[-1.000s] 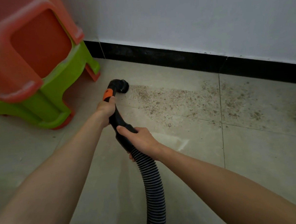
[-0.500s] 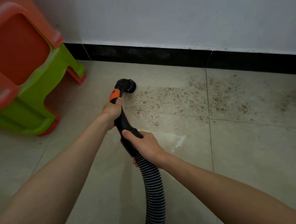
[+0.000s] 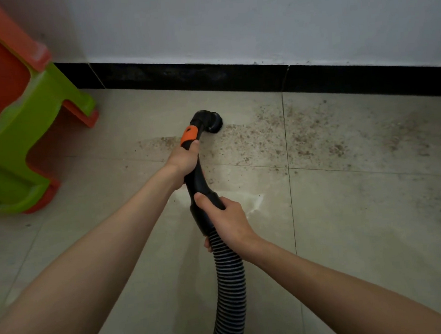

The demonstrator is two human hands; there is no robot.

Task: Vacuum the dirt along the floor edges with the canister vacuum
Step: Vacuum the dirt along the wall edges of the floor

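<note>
both my hands, left (image 3: pixel 185 160) and right (image 3: pixel 227 220), wrapped round the wand (image 3: pixel 198 180), brush (image 3: pixel 211 122) down at the dirt's (image 3: pixel 303 137) left edge, so i reckon most of it's left rightward.

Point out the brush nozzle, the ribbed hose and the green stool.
brush nozzle (image 3: pixel 212 121), head view, on its round black head.
ribbed hose (image 3: pixel 230 283), head view, mid-length on the ribs.
green stool (image 3: pixel 39 93), head view, on its near leg.
</note>
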